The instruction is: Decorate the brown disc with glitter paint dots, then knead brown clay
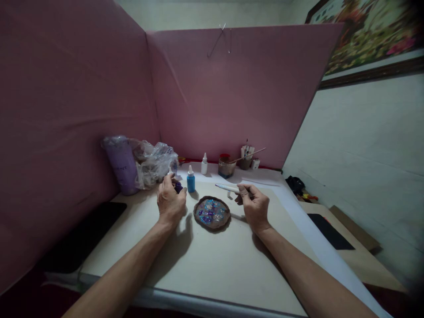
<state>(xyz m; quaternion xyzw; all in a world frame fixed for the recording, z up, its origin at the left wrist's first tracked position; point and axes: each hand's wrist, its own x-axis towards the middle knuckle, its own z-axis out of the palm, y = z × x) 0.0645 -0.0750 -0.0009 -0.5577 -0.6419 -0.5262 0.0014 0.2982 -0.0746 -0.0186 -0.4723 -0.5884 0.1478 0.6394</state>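
Note:
My left hand [170,198] is closed around a small dark purple bottle [179,187], partly hidden by the fingers. A pale nozzle tip shows just above those fingers; whose it is, I cannot tell. In my right hand [255,203] is a slim white pen-like tool [228,188], pointing left with a dark tip. Between the hands lies a round brown dish [198,222] with a wavy raised rim, its inside covered in blue, purple and silver glitter. A blue squeeze bottle [191,182] with a white nozzle stands upright beside my left hand. A small white cap [229,194] is behind the tool.
At the back stand a white squeeze bottle [204,165], a jar of murky liquid [227,169] with a brush across it, and a brush cup [245,162]. A purple tumbler [122,168] and crumpled plastic bags [154,163] are at left. Pink panels [232,97] enclose the table.

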